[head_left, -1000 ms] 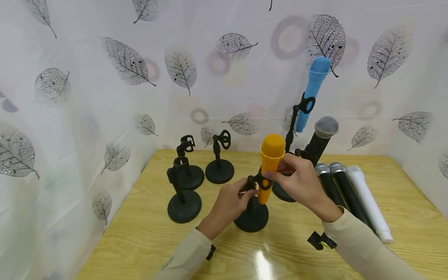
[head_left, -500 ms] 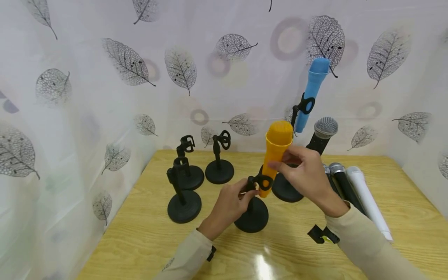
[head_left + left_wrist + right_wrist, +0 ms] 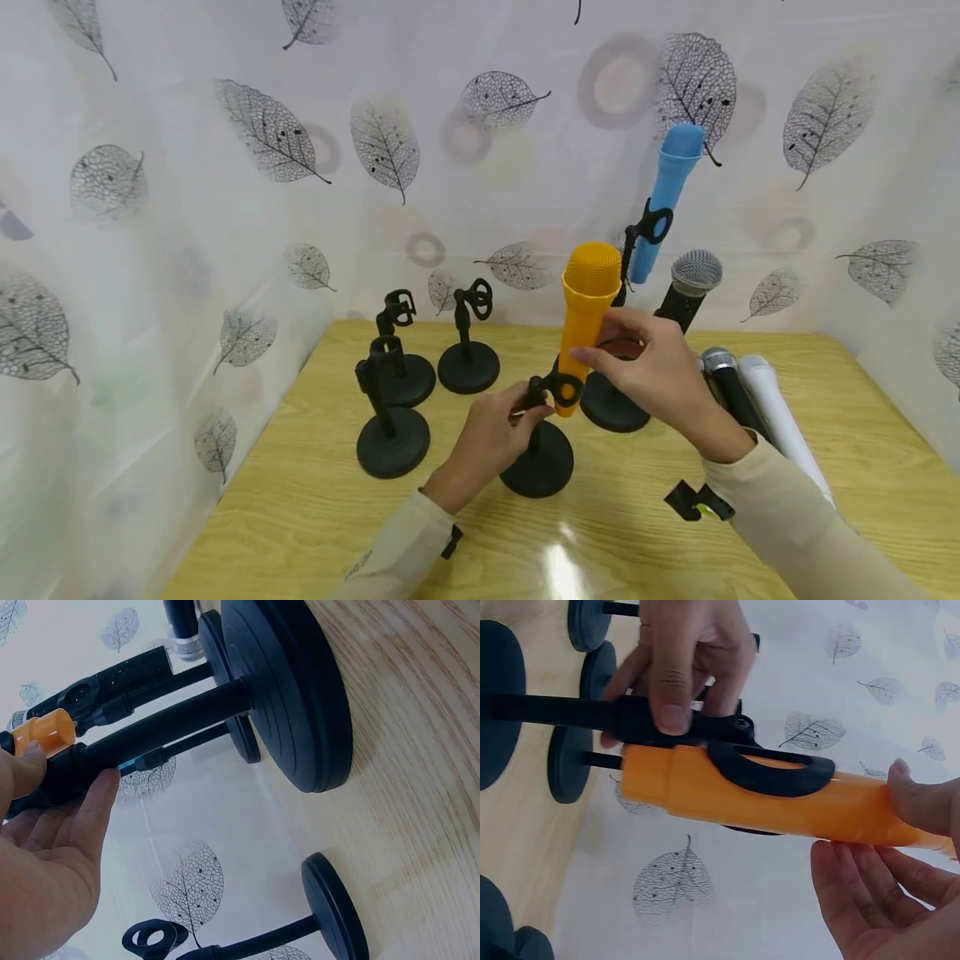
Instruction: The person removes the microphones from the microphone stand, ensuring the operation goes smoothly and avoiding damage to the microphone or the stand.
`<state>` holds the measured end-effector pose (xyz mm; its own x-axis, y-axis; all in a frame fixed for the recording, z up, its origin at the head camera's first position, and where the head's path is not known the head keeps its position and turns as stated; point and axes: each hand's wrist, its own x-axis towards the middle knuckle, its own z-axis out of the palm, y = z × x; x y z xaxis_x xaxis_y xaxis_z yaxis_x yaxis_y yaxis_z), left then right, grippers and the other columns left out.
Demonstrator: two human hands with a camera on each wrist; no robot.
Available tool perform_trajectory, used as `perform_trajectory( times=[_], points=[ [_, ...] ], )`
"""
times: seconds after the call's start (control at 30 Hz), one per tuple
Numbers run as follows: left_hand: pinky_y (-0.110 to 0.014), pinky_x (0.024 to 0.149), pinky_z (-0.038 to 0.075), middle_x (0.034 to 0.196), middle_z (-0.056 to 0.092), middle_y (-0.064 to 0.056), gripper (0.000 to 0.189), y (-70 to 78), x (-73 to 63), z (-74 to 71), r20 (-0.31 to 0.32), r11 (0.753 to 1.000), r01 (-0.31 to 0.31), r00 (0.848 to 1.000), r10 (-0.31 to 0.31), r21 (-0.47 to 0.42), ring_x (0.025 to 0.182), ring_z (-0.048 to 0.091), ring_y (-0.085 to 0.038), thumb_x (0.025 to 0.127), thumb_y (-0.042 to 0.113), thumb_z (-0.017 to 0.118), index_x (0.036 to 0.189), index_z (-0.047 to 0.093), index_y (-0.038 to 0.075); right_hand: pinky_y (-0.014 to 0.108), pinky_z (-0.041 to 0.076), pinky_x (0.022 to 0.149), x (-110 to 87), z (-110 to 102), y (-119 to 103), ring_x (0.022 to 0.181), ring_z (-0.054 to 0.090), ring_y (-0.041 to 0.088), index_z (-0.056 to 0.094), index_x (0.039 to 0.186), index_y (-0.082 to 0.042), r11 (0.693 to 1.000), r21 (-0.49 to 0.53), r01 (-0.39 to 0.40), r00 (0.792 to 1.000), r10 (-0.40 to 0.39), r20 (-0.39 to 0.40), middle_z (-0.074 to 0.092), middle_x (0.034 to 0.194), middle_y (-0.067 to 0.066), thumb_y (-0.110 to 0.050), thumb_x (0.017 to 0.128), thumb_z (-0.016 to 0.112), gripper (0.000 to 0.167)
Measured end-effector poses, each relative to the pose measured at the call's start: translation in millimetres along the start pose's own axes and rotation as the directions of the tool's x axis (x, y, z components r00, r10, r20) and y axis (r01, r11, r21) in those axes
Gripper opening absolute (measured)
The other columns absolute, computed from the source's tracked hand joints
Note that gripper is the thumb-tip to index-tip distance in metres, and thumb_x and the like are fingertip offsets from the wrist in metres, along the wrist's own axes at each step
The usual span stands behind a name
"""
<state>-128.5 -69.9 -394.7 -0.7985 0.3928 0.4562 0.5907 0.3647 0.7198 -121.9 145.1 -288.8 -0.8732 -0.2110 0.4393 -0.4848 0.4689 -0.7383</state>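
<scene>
My left hand [image 3: 487, 442] grips the upper post of a black desktop microphone stand [image 3: 538, 467], just under its clip. Its thumb and fingers lie on either side of the post [image 3: 172, 716] in the left wrist view. An orange microphone [image 3: 581, 321] passes through the ring of the clip [image 3: 772, 774], head up and leaning slightly right. My right hand [image 3: 660, 379] pinches the microphone's body between thumb and fingers, above the clip. In the right wrist view the tail end of the orange microphone sticks out past the clip, beside the left thumb.
Several black stands, such as this one [image 3: 393, 442], stand at the left. Behind my right hand, a blue microphone [image 3: 667, 196] and a black microphone [image 3: 681, 307] with a silver head sit in stands. Loose microphones, including a white one [image 3: 787, 425], lie at the right on the wooden table [image 3: 300, 533].
My right hand has shifted slightly up and right, and the orange microphone has slid upward through the clip. My left hand keeps its hold on the stand.
</scene>
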Motion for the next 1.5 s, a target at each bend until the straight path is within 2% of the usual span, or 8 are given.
perform_trajectory(
  times=[0.23,0.43,0.67,1.0,1.27,1.33,1.5],
  points=[
    [-0.016,0.080,0.055,0.107,0.076,-0.009,0.017,0.3,0.8,0.5,0.012,1.000,0.027,1.000,-0.027,-0.003,0.101,0.072,-0.015,0.097,0.018,0.069,0.109,0.069,0.006,0.029,0.059,0.079,-9.1,8.4,14.8,0.092,0.074,0.022,0.070,0.120,-0.004,0.999,0.030,-0.026,0.998,0.025,0.049,0.072,0.101,0.007,-0.014,0.088,0.082,0.035],
    [-0.016,0.080,0.055,0.107,0.075,-0.009,0.016,1.0,1.1,0.5,0.009,1.000,0.026,1.000,-0.026,-0.004,0.101,0.072,-0.014,0.098,0.018,0.069,0.109,0.069,0.006,0.025,0.058,0.080,-12.1,14.9,21.1,0.090,0.073,0.019,0.073,0.114,-0.006,1.000,0.000,0.019,1.000,-0.019,0.001,0.074,0.097,0.003,-0.012,0.087,0.083,0.030],
    [-0.016,0.079,0.055,0.106,0.076,-0.009,0.016,0.5,1.4,1.0,0.003,1.000,0.021,1.000,-0.021,-0.004,0.100,0.072,-0.015,0.097,0.017,0.069,0.109,0.069,0.006,0.025,0.057,0.074,-10.9,17.7,17.5,0.081,0.072,0.015,0.076,0.108,-0.007,0.996,-0.054,0.066,0.996,-0.069,-0.058,0.074,0.089,0.000,-0.010,0.084,0.085,0.026],
    [-0.017,0.079,0.055,0.105,0.076,-0.008,0.016,0.6,1.8,1.2,-0.003,1.000,0.010,1.000,-0.010,0.006,0.099,0.072,-0.015,0.098,0.019,0.069,0.107,0.069,0.006,0.023,0.056,0.073,-7.0,14.3,13.6,0.080,0.072,0.015,0.076,0.109,-0.006,0.995,-0.052,0.089,0.994,-0.091,-0.055,0.074,0.090,0.001,-0.007,0.085,0.083,0.025],
    [-0.017,0.080,0.055,0.103,0.076,-0.006,0.015,0.9,0.3,1.2,-0.001,1.000,0.027,1.000,-0.027,-0.004,0.099,0.072,-0.015,0.098,0.020,0.069,0.105,0.069,0.006,0.018,0.055,0.073,-2.7,7.1,3.3,0.080,0.071,0.013,0.075,0.112,-0.003,0.994,-0.043,0.097,0.993,-0.100,-0.061,0.074,0.090,0.004,-0.005,0.087,0.081,0.026],
    [-0.017,0.080,0.055,0.103,0.076,-0.006,0.015,0.6,-0.3,1.1,0.000,1.000,0.030,1.000,-0.030,-0.003,0.099,0.072,-0.014,0.098,0.020,0.069,0.105,0.069,0.007,0.017,0.055,0.072,-1.1,2.7,-1.0,0.078,0.070,0.010,0.075,0.111,-0.002,0.993,-0.045,0.113,0.990,-0.116,-0.079,0.074,0.088,0.004,-0.004,0.087,0.081,0.025],
    [-0.016,0.081,0.054,0.105,0.076,-0.007,0.016,-0.4,-1.1,0.1,-0.007,1.000,0.031,1.000,-0.031,-0.001,0.100,0.071,-0.012,0.098,0.019,0.068,0.108,0.070,0.008,0.015,0.053,0.065,6.2,-13.9,-17.4,0.071,0.068,0.007,0.075,0.105,0.000,0.986,-0.018,0.168,0.968,-0.169,-0.187,0.072,0.083,0.007,0.003,0.082,0.082,0.024]
  ],
)
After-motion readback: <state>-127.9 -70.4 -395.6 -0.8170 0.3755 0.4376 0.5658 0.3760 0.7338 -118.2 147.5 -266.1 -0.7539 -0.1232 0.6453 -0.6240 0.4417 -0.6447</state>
